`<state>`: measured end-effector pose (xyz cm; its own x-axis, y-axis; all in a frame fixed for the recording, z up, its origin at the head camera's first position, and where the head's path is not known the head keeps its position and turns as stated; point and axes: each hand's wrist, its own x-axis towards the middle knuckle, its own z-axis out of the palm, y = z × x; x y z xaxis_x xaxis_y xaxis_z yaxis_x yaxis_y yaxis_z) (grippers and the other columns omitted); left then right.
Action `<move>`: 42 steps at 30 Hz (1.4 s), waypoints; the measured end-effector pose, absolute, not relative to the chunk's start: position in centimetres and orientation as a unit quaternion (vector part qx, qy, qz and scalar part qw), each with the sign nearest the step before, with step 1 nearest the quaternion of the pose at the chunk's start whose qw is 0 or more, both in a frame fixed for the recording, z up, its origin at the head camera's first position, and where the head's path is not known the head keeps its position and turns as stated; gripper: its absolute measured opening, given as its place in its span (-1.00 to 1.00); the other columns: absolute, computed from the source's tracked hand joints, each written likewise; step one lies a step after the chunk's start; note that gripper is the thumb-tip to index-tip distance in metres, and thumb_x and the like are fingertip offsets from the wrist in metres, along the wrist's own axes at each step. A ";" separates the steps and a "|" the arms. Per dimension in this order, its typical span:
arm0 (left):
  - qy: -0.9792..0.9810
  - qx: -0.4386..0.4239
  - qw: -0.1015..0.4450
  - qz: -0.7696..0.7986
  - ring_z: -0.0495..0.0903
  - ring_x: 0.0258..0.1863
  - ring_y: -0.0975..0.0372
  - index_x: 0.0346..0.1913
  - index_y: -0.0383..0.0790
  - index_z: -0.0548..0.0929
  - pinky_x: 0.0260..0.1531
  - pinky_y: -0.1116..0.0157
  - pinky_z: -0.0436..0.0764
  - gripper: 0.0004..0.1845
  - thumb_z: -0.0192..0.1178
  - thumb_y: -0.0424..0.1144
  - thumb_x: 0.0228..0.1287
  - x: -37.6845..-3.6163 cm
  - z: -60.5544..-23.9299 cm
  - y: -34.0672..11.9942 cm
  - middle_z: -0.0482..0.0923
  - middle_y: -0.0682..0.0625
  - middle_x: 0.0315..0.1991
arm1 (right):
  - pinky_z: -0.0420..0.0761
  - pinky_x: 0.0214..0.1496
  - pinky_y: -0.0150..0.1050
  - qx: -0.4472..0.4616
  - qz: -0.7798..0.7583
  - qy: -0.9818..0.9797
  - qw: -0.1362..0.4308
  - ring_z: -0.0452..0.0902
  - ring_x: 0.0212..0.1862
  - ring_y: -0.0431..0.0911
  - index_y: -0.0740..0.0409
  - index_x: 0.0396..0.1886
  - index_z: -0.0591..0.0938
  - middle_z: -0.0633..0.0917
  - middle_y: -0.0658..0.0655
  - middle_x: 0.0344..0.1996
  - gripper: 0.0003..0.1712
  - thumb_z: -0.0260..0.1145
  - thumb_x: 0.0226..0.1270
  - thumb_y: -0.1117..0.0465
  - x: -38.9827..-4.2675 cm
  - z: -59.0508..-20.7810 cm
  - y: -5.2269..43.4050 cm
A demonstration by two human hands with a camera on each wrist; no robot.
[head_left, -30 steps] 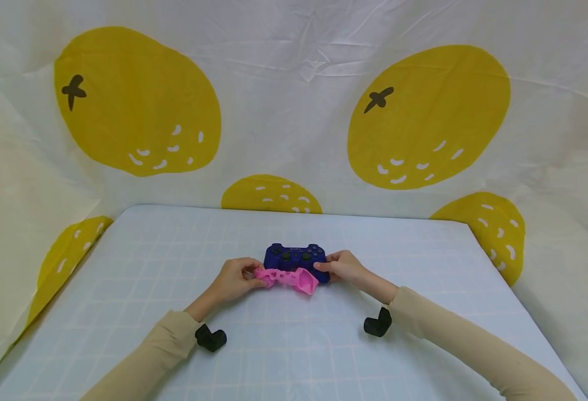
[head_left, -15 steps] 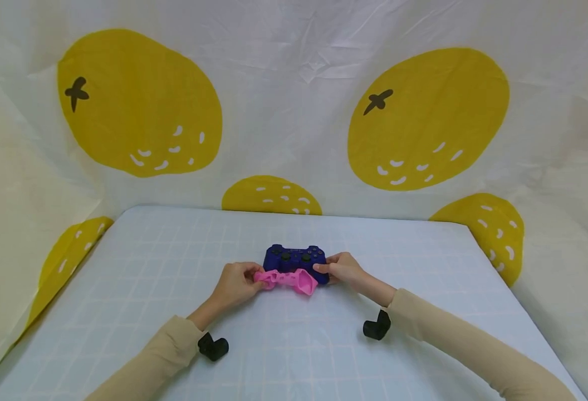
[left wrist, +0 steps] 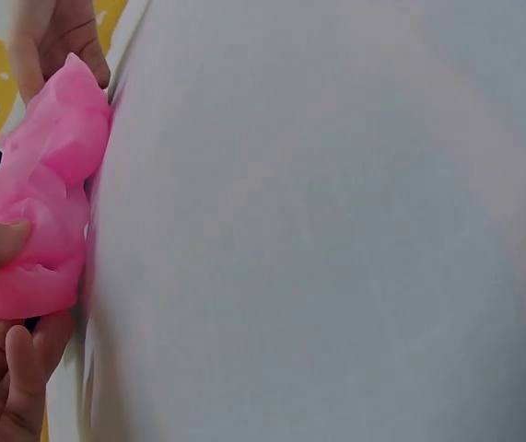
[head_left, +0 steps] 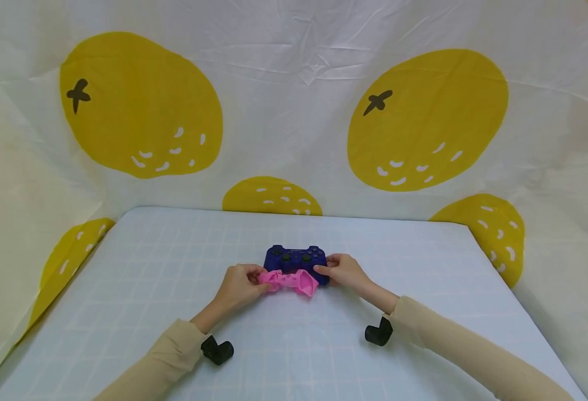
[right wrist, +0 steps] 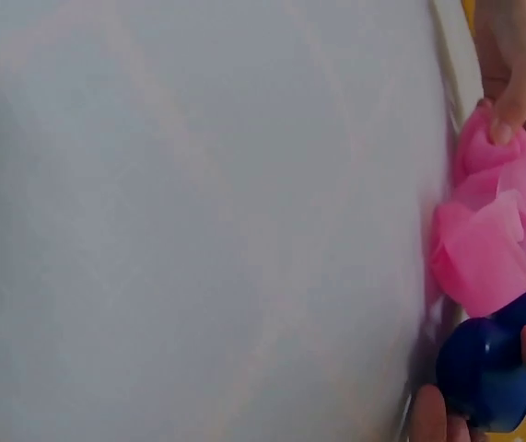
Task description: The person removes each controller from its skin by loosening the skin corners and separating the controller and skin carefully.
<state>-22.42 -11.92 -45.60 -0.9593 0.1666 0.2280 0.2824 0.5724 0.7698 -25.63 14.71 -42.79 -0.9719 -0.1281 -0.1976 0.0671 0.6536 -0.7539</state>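
Note:
A dark blue game controller (head_left: 295, 258) lies in the middle of the table. A crumpled pink silicone cover (head_left: 290, 280) lies bunched against its near side. My left hand (head_left: 240, 284) pinches the cover's left end; in the left wrist view the pink cover (left wrist: 43, 212) sits between thumb and fingers. My right hand (head_left: 341, 269) grips the controller's right handle; in the right wrist view the blue handle (right wrist: 491, 372) shows between my fingers with the pink cover (right wrist: 488, 232) beside it.
The table (head_left: 123, 289) has a pale blue gridded cloth. A white backdrop (head_left: 294, 111) printed with large yellow fruit rises behind and at both sides. Black wrist camera mounts (head_left: 217, 351) sit under both beige sleeves.
The left hand has pushed the pink cover slightly right, bunching it tighter against the controller. The right hand stays on the controller.

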 end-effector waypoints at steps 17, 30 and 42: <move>-0.894 -0.092 0.044 -0.436 0.47 -0.52 0.29 -0.40 -0.22 0.73 -0.50 0.46 0.46 -0.74 0.55 -0.18 -0.13 -21.9 -45.0 -12.2 0.56 0.06 -0.56 | 0.67 -0.12 -0.19 -0.044 -0.454 0.883 0.110 0.67 -0.29 -0.07 0.37 0.19 0.44 0.67 0.35 -0.03 -0.39 0.37 0.24 0.13 -24.9 -43.6 14.5; -0.880 -0.057 0.009 -0.471 0.52 -0.49 0.26 -0.26 -0.25 0.73 -0.50 0.39 0.53 -0.73 0.47 -0.22 -0.06 -22.4 -42.9 -11.9 0.65 0.02 -0.49 | 0.64 -0.04 -0.11 -0.035 -0.496 0.866 0.060 0.60 -0.04 0.07 0.28 0.25 0.33 0.56 0.32 0.08 -0.34 0.37 0.22 0.19 -24.0 -43.2 14.4; -0.868 -0.019 -0.017 -0.495 0.55 -0.46 0.25 -0.22 -0.28 0.73 -0.49 0.40 0.55 -0.64 0.51 -0.13 -0.05 -22.0 -41.6 -10.5 0.71 -0.03 -0.40 | 0.57 -0.10 -0.29 -0.095 -0.515 0.851 0.039 0.53 -0.11 -0.04 0.25 0.13 0.47 0.61 0.23 -0.04 -0.38 0.47 0.09 0.16 -21.7 -43.5 14.8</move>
